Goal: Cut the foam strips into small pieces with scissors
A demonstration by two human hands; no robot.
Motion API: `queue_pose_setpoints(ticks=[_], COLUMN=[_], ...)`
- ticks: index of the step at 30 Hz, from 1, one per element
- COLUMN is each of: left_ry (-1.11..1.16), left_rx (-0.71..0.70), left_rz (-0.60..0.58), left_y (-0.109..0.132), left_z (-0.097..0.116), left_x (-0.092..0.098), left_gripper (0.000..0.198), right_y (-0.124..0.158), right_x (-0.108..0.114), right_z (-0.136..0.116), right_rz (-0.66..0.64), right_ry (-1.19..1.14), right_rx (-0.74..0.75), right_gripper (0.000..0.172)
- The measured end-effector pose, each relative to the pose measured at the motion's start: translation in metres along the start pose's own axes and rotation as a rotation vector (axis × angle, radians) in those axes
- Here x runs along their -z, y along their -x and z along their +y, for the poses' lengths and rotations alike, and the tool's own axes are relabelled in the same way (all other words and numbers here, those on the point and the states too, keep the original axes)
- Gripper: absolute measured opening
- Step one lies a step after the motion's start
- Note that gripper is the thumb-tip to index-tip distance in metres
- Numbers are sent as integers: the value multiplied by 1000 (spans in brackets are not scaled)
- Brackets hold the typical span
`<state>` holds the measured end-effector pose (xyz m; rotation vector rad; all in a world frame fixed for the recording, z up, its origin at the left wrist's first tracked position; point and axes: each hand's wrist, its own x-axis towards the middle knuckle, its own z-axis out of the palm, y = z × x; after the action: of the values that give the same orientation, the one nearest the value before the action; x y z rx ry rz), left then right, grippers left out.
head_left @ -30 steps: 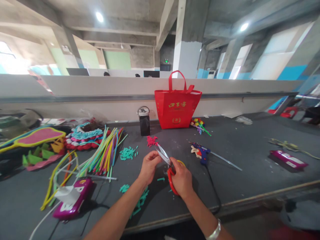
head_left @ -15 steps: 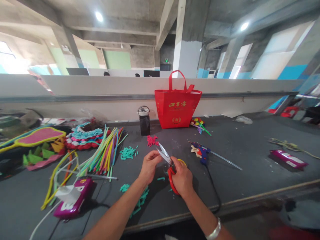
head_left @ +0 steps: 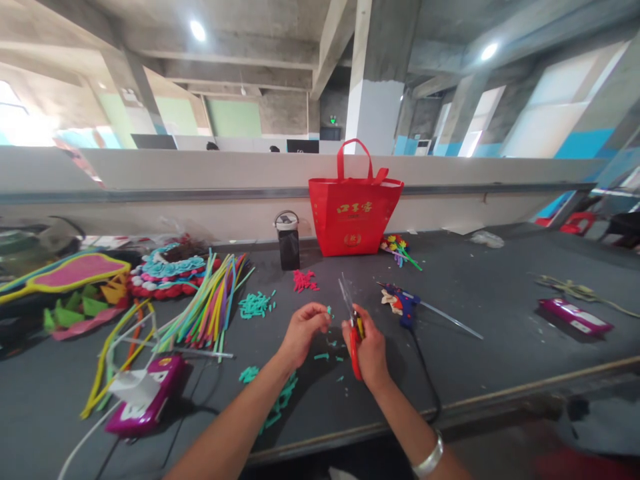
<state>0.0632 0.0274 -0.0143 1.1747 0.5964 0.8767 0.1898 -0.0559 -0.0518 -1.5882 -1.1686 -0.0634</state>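
Observation:
My right hand (head_left: 369, 343) is wrapped round the red and yellow handles of a pair of scissors (head_left: 356, 340), whose blades point up and away, close together. To the left, my left hand (head_left: 304, 331) pinches a small teal piece (head_left: 329, 311) at its fingertips, apart from the blades. Loose teal snippets (head_left: 321, 357) lie on the dark table between and below the hands. One teal pile (head_left: 255, 305) sits left of my left hand; another teal pile (head_left: 284, 397) is partly hidden by my left forearm. Beyond the hands is a small heap of red pieces (head_left: 304, 281).
A blue glue gun (head_left: 409, 308) with its cord lies to the right. At left are a bundle of coloured pipe cleaners (head_left: 213, 303) and a purple power strip (head_left: 150, 400). A red bag (head_left: 355, 220) and a black container (head_left: 289, 248) stand behind.
The scissors have gone from spread to nearly closed and swung upright, away from my left hand. Small teal bits now show beneath. My left hand has stayed nearly in place.

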Motion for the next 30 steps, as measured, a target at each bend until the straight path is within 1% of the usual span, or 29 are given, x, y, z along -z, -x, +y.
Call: queue_pose_setpoints(ticks=[2,4,6,8,10,13,15,19,21,24,26,30], left_ry=[-101,-186,-234,-254,-254,-219,-188,-146,-141,-146,-161,-211], left_rx=[0,-1,4,10,27,56,56,67,85,102,103,71], left_rz=[-17,-61,-105,-120,-112,-112,-110,-101,-115,-154,-175,-194], left_y=[0,0,0,1,1,1,0,0,1,2,3,3], left_z=[-3,-8,-12,-14,-15,-12,-10,-8,-7,-6,-6,-7], left_x=[-1,-1,-2,-2,-1,0,0,0,-1,-3,-4,-3], left_gripper=[12,12,13,13,11,7,8,9,8,8,9,14], right_y=[-2,-3,-3,-3,-3,-4,-5,-7,-5,-3,-2,-2], right_x=[1,2,1,1,1,3,5,8,7,5,4,4], right_z=[-3,-4,-5,-5,-5,-6,-7,-9,-10,-8,-6,-5], right_rz=[-18,-64,-114,-135,-111,-38,-15,-60,-92,-130,-137,-135], right_ry=[-104,-198,-251,-261,-252,-220,-203,-237,-267,-310,-315,-294], right_rx=[-38,-66,-76,-87,-93,-94,-98,-83,-72,-99,-115,-83], right_gripper=[42,45,44,41,38,37,36,37,39,39,37,37])
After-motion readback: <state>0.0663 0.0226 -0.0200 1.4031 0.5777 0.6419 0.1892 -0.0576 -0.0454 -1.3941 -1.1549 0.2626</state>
